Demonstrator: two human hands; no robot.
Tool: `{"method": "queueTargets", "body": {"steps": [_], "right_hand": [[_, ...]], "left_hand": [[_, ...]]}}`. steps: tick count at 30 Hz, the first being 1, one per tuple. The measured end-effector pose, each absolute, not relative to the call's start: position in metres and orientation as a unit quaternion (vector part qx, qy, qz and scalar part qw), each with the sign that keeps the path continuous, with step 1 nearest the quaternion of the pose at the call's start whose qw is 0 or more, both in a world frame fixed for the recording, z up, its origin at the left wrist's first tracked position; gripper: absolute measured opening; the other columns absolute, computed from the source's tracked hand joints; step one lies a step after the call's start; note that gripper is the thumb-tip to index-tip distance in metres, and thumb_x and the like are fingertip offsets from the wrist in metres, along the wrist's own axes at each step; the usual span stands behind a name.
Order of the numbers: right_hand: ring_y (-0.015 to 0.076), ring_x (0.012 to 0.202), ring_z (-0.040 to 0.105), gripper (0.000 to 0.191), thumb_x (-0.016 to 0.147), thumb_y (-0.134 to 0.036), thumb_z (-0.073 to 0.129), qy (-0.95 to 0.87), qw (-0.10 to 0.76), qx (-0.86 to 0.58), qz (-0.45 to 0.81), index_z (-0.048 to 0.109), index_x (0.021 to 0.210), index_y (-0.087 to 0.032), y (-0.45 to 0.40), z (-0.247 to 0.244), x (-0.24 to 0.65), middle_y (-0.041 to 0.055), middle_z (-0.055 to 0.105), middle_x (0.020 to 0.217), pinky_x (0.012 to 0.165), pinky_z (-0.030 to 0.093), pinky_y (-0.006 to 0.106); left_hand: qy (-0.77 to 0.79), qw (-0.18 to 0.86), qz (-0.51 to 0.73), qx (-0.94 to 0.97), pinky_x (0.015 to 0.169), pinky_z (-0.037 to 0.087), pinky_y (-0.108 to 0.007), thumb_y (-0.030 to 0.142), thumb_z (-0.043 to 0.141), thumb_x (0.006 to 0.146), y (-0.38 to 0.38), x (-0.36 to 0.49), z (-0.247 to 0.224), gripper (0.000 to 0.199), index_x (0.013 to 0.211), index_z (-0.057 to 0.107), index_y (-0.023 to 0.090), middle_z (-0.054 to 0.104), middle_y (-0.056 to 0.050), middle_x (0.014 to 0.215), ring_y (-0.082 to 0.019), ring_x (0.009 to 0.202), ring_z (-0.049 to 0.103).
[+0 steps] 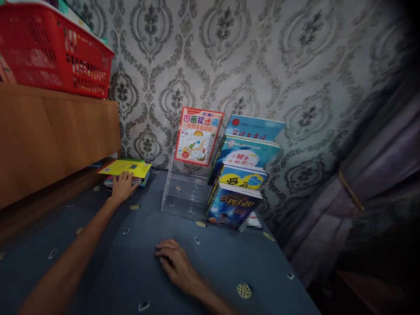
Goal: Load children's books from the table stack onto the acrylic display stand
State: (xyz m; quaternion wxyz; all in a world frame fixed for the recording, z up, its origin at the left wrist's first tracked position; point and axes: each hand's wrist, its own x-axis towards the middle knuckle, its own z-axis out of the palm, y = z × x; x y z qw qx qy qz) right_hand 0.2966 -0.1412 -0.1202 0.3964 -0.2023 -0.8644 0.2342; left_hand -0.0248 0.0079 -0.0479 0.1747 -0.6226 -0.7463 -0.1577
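Red rectangular plastic basket point(61, 57): bright red
Brown boxy wooden cabinet point(55, 140): warm brown
Papered wall point(131, 48): pale grey, darker damask medallions
Blue-grey flat cloth point(114, 280): yellow dotted ovals, small white-and-black rectangles
Yellow rectangular paper book point(114, 166): dark patch
Red-bordered rectangular paper book point(197, 140): pinkish-orange top, multicoloured title, whitish picture panel
Dark-blue rectangular paper book point(229, 210): golden title
Greyish-purple draped fabric curtain point(315, 201): tan band
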Motion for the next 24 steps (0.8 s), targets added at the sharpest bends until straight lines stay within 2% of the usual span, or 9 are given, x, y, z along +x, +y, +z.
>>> {"method": "queueTargets", "body": {"steps": [4,9,16,24], "right_hand": [[0.0196,0.118,0.062,0.027,0.095,-0.011,0.052,-0.870,0.390,-0.200,0.224,0.062,0.116,-0.022,-0.143,-0.117,0.297,0.0092,0.069,0.118,0.105,0.050,0.042],[0.0190,0.121,0.060,0.029,0.096,-0.011,0.052,-0.877,0.388,-0.197,0.206,0.060,0.120,-0.023,-0.143,-0.119,0.298,0.0089,0.068,0.122,0.108,0.049,0.043],[0.0193,0.122,0.059,0.029,0.096,-0.011,0.051,-0.878,0.388,-0.189,0.207,0.061,0.121,-0.022,-0.143,-0.120,0.299,0.0101,0.068,0.122,0.107,0.049,0.043],[0.0191,0.123,0.059,0.028,0.097,-0.014,0.050,-0.878,0.377,-0.204,0.215,0.063,0.120,-0.022,-0.142,-0.124,0.298,0.0098,0.068,0.123,0.107,0.048,0.044]], "left_hand": [[-0.740,0.177,-0.148,-0.632,0.113,0.027,-0.062,0.042,0.043,0.097,0.016,-0.013,-0.044,0.055,0.141,0.050,0.010,0.047,-0.024,0.150,-0.037,0.144,0.035],[-0.766,0.169,-0.133,-0.606,0.107,0.029,-0.066,0.045,0.046,0.096,0.023,0.005,-0.034,0.056,0.138,0.054,0.008,0.057,-0.029,0.133,-0.042,0.130,0.046],[-0.773,0.168,-0.118,-0.600,0.102,0.027,-0.072,0.043,0.040,0.098,0.019,0.010,-0.029,0.049,0.136,0.059,0.017,0.060,-0.026,0.128,-0.045,0.123,0.049],[-0.731,0.207,-0.084,-0.644,0.104,0.028,-0.070,0.036,0.034,0.100,-0.014,0.000,-0.031,0.047,0.134,0.061,0.018,0.064,-0.023,0.125,-0.042,0.119,0.054]]}}
